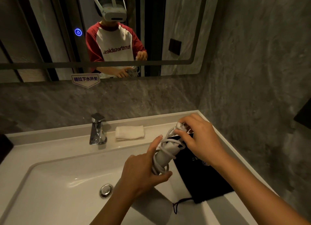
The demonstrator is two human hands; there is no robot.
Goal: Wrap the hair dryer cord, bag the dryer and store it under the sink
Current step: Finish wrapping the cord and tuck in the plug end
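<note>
A white hair dryer (165, 155) is held above the right side of the sink (55, 174), with its white cord (165, 143) looped several times around the body. My left hand (143, 169) grips the lower end of the dryer, index finger stretched up along it. My right hand (200, 138) pinches the end of the cord at the upper end of the dryer. Beneath both lies a flat black drawstring bag (202, 179) on the right ledge of the basin, its string hanging over the front edge.
A chrome tap (97, 130) stands at the back of the basin, with a folded white towel (129, 132) beside it. The drain plug (106, 190) sits in the bowl. A mirror (50, 31) fills the wall above; a grey stone wall closes the right side.
</note>
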